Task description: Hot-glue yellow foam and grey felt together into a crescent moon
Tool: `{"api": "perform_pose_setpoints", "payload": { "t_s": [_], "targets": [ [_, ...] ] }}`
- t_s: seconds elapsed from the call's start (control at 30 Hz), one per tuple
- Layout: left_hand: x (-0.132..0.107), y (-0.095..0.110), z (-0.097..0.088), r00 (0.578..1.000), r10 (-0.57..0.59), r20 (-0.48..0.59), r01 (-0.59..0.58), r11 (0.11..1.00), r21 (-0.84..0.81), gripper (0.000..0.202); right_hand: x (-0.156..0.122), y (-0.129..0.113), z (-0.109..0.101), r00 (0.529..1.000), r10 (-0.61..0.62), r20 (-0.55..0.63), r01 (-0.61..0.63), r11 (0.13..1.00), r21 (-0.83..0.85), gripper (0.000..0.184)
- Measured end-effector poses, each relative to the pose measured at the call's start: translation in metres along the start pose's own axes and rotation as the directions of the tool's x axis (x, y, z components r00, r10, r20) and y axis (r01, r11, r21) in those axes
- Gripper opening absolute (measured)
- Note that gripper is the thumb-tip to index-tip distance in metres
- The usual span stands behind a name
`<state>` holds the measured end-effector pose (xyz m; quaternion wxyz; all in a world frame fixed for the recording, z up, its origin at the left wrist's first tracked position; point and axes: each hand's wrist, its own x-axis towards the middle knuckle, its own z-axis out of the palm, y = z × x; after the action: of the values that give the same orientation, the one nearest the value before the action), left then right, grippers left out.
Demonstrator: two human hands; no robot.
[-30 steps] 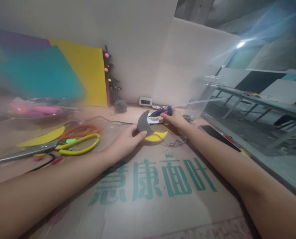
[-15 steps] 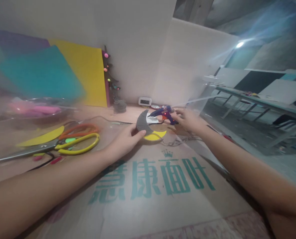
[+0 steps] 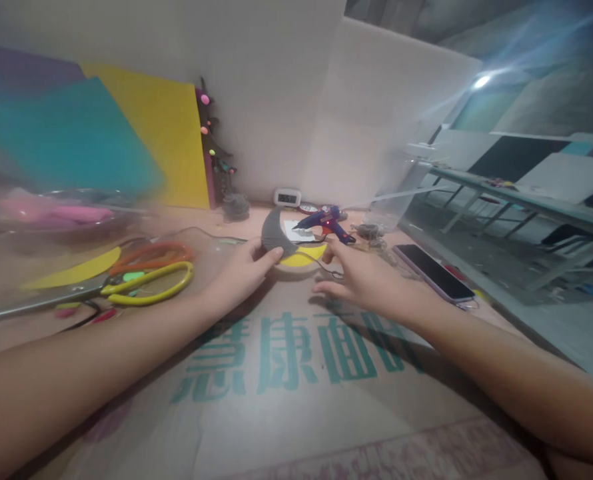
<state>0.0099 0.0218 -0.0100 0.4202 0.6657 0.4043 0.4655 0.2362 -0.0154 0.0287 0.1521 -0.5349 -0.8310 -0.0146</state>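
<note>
Left hand (image 3: 246,268) pinches grey crescent (image 3: 275,235), just left of glue gun (image 3: 321,219). Yellow crescent (image 3: 304,256) lies before glue gun. Right hand (image 3: 364,275), grip parted, hovers nearer than glue gun.

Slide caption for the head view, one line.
Left hand holding a gray crescent, open right hand beside it, hot-glue gun behind.

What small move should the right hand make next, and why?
Perhaps the right hand should pinch the yellow crescent: it is spread open close by, while the left hand holds the grey crescent and the glue gun lies unheld.
</note>
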Motion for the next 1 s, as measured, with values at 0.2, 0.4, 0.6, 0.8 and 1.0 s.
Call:
{"api": "perform_pose_setpoints", "payload": {
  "t_s": [0.2, 0.4, 0.6, 0.8, 1.0],
  "targets": [
    [0.001, -0.002, -0.001, 1.000, 0.014, -0.022, -0.013, 1.000, 0.021, 0.034, 0.010, 0.013, 0.010, 0.973, 0.099, 0.208, -0.189, 0.855, 0.482, 0.026],
    [-0.002, 0.002, 0.000, 0.999, -0.006, 0.041, 0.005, 1.000, 0.026, 0.033, 0.011, 0.009, -0.009, 0.998, 0.051, 0.022, -0.056, 0.922, 0.384, 0.021],
    [-0.002, 0.002, 0.000, 0.989, 0.029, 0.145, -0.036, 0.998, 0.047, 0.030, 0.015, 0.018, -0.005, 0.988, 0.145, -0.057, -0.103, 0.883, 0.458, 0.025],
    [-0.001, -0.003, 0.001, 0.971, 0.049, 0.232, -0.060, 0.997, 0.042, 0.028, 0.015, 0.023, 0.008, 0.971, 0.197, -0.135, -0.114, 0.878, 0.466, 0.027],
    [-0.003, 0.001, 0.001, 0.966, 0.017, 0.257, -0.013, 1.000, -0.020, 0.027, 0.014, 0.026, 0.022, 0.985, 0.171, -0.005, -0.145, 0.851, 0.504, 0.026]
  ]
}}
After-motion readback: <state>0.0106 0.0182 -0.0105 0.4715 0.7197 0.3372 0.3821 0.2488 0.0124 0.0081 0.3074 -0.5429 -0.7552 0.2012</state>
